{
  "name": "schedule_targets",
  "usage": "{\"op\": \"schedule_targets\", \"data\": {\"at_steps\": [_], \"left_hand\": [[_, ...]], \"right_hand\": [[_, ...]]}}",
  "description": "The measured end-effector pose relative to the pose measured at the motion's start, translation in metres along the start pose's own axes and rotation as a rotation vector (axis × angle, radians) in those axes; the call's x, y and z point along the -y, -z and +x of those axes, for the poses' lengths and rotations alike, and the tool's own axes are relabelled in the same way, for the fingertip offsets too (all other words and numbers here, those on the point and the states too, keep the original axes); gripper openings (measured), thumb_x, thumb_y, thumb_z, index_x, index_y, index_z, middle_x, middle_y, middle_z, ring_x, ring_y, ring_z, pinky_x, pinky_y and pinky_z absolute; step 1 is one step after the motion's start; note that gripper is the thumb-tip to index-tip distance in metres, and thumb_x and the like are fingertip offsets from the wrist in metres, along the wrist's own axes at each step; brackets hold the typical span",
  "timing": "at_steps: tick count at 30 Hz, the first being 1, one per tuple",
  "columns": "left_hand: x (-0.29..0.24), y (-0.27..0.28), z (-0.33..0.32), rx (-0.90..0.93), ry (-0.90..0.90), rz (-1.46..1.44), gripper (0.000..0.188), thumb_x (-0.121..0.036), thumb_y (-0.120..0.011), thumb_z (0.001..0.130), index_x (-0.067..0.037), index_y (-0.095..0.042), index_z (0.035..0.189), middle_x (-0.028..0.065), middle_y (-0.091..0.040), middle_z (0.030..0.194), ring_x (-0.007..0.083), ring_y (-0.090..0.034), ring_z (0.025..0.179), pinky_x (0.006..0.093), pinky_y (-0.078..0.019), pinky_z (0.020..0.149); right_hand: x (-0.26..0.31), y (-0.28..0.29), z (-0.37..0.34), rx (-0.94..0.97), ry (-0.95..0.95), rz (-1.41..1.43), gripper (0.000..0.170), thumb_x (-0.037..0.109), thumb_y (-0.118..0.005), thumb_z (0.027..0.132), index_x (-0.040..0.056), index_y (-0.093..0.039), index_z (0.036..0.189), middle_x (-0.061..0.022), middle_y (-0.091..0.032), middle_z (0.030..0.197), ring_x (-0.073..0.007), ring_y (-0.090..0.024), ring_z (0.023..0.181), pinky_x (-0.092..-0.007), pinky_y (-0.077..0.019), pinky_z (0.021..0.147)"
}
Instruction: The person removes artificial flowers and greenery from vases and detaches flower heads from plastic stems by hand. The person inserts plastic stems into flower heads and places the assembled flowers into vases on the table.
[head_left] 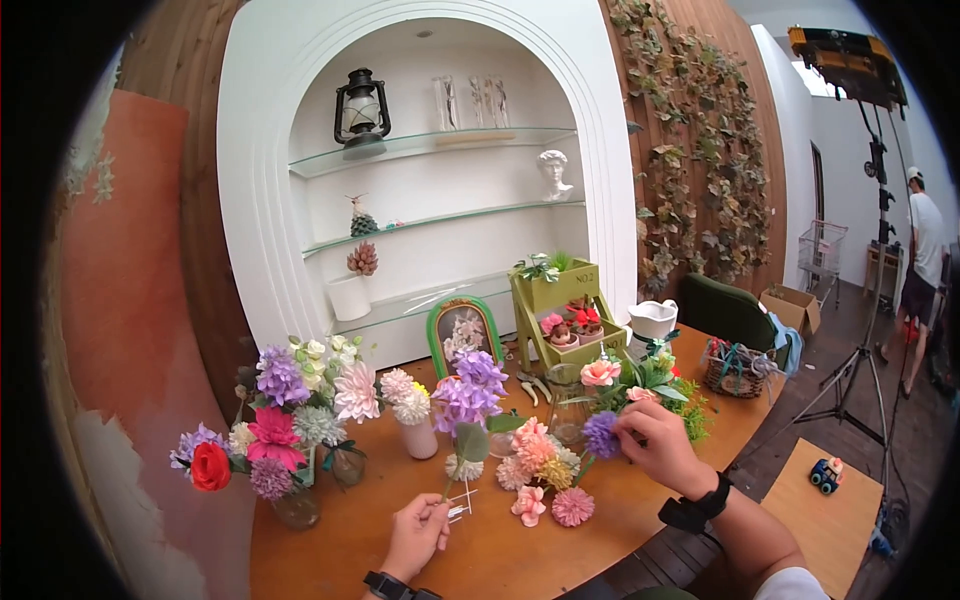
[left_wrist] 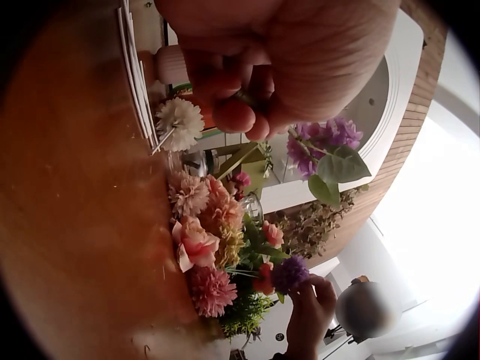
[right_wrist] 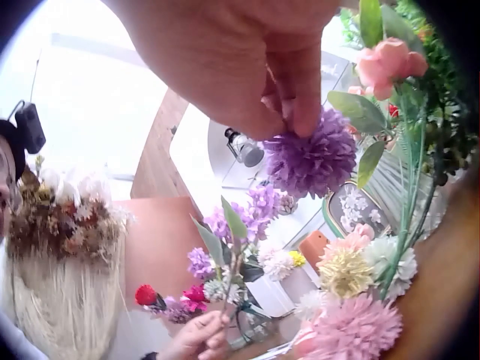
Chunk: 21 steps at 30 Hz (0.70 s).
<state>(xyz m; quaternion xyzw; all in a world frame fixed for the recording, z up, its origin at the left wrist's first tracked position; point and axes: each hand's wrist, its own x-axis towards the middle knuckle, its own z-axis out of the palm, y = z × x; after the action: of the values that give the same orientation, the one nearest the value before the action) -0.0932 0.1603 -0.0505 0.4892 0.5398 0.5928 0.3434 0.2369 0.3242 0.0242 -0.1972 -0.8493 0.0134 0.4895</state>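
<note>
My left hand (head_left: 418, 535) pinches the thin stem of a light purple artificial flower spray (head_left: 470, 395), which stands upright above the table with green leaves below its blooms. In the left wrist view, the curled fingers (left_wrist: 234, 116) hide part of that stem. Farther right, my right hand (head_left: 665, 450) holds a round purple pompom flower (head_left: 601, 434) between thumb and fingers; the right wrist view shows the fingertips right at its petals. Between the hands lie peach and pink blooms, among them a pink pompom flower (head_left: 573, 507). Several thin white sticks (head_left: 459, 508) lie beside the left hand.
Vases of mixed flowers stand at the left, including a red rose (head_left: 210, 466). Behind are a green-framed oval mirror (head_left: 437, 335), a green planter stand (head_left: 545, 290) and a glass vase (head_left: 570, 415). A wicker basket (head_left: 735, 372) sits at the right. Another person (head_left: 926, 235) stands far right.
</note>
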Motion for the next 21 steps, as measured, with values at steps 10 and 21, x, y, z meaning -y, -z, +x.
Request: {"op": "schedule_targets", "data": {"at_steps": [10, 21], "left_hand": [[0.005, 0.004, -0.001, 0.143, 0.007, 0.002, 0.019, -0.014, -0.053, 0.101, 0.002, -0.060, 0.110, 0.0025, -0.059, 0.072, 0.0066, -0.052, 0.053, 0.0217, -0.0408, 0.048], [-0.001, 0.001, -0.008, 0.362, 0.093, 0.097, 0.020, -0.014, -0.054, 0.100, 0.001, -0.060, 0.112, 0.0041, -0.063, 0.075, 0.0086, -0.059, 0.057, 0.0199, -0.0430, 0.050]], "right_hand": [[0.036, -0.049, 0.025, 0.267, -0.256, 0.519, 0.081, 0.027, -0.079, 0.083, 0.0008, -0.032, 0.144, -0.0211, -0.057, 0.127, -0.0235, -0.066, 0.099, -0.0322, -0.0572, 0.075], [0.078, -0.116, -0.009, 0.375, -0.509, 1.043, 0.023, 0.020, -0.062, 0.097, 0.0004, -0.060, 0.109, -0.0043, -0.066, 0.084, -0.0074, -0.062, 0.069, -0.0236, -0.0513, 0.053]]}}
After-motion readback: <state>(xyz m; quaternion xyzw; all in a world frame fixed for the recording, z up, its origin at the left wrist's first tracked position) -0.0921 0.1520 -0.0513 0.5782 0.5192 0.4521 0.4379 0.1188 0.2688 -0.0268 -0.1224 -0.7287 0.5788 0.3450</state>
